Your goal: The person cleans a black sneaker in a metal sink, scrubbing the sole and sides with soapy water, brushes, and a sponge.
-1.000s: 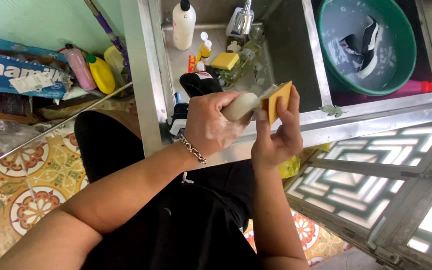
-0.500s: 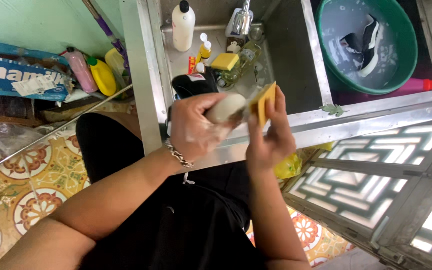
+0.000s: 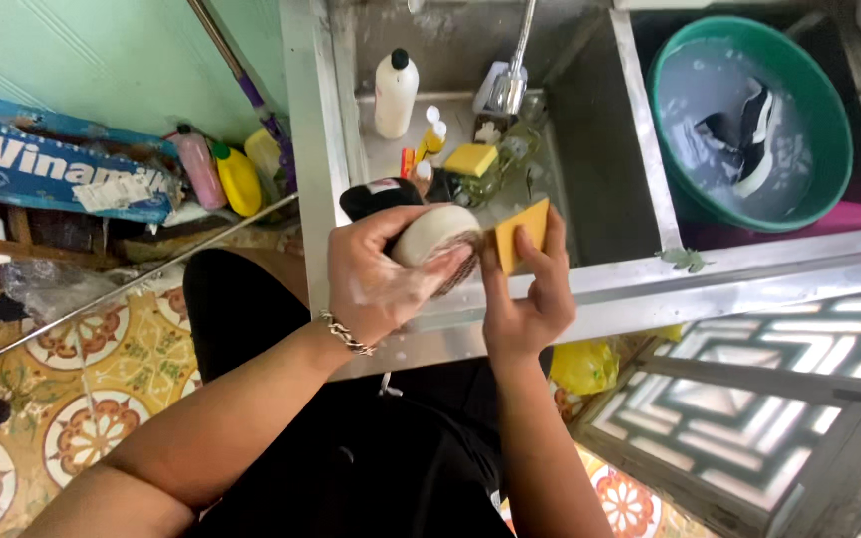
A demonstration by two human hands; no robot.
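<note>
Left hand (image 3: 381,284) fingers wrapped round shoe (image 3: 430,234), soapy. Right hand (image 3: 525,299) fingers pinch yellow sponge (image 3: 522,231), now pressed nearer shoe's sole than a second ago: scrubbing under way over sink (image 3: 590,179).

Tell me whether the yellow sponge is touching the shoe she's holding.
Touching. The head view shows the yellow sponge, held in the right hand, pressed edge-on against the shoe gripped by the left hand.
</note>
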